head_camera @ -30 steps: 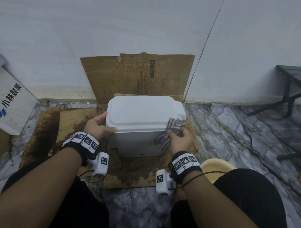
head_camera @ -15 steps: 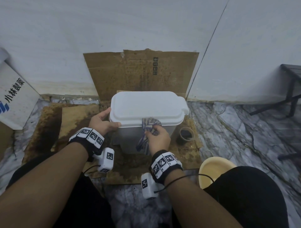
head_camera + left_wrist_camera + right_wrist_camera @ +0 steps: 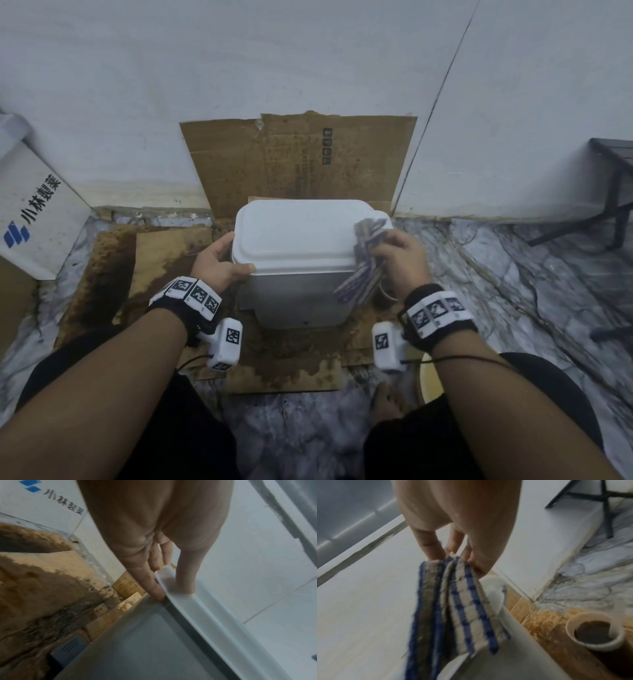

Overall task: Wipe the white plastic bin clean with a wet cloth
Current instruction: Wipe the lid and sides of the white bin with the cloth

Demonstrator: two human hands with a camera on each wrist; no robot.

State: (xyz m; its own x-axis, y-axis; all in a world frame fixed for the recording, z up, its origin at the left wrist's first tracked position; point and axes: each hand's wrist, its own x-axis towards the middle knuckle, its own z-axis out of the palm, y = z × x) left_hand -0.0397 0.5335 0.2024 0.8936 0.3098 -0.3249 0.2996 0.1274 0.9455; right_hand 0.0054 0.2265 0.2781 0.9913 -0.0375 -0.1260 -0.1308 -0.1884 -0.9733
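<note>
A white cardboard box (image 3: 32,209) leaning at left bears a blue logo and the dark characters "小林製薬". The stained brown cardboard sheet (image 3: 298,154) propped against the wall carries handling symbols and faint vertical print, of which only "BASE" reads.

Dim, flat indoor light; soft shadows; wide-angle bending at edges; both wrist views motion-blurred, grainy.

My head camera looks steeply down from above the white bin (image 3: 294,246), wall ahead. The left wrist camera sits close along my left hand (image 3: 154,547) at the lid's left edge. The right wrist camera looks close along my right hand (image 3: 458,524) at its right edge. All share the lid.
</note>
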